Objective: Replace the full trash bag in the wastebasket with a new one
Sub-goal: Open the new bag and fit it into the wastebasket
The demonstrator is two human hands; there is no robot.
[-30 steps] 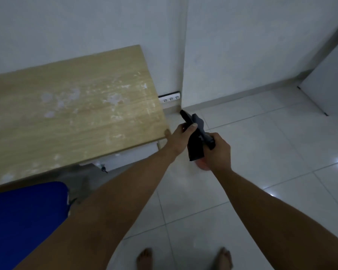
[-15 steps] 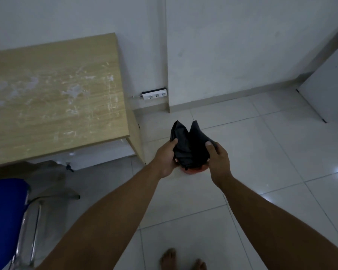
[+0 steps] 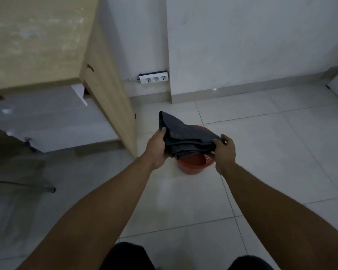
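Black trash bag [image 3: 185,138]; red mesh wastebasket [image 3: 192,162]; white floor tiles [image 3: 281,152]; light wood-grain desk [image 3: 37,39].

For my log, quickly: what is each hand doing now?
Left hand: closed on the bag.
Right hand: closed on the same bag, above the basket.

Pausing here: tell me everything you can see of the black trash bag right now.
The black trash bag is thin, matte dark plastic, mostly folded in flat layers, one pointed corner sticking up at its left. It is held roughly level above the red mesh wastebasket, covering most of the opening. The left hand pinches its left edge, the right hand its right. Whether it touches the rim cannot be told.
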